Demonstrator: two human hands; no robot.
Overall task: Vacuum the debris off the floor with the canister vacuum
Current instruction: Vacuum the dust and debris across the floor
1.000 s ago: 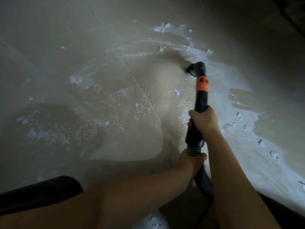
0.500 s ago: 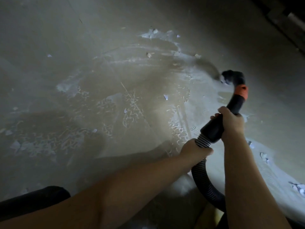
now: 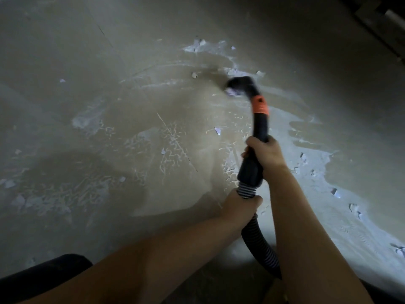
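Black nozzle on dusty floor; both hands grip hose; no legible writing.

one hose, two hands, many scattered chips.

No readable text, labels or numbers anywhere. A dark mark on the orange collar of the vacuum wand is too blurred to read.
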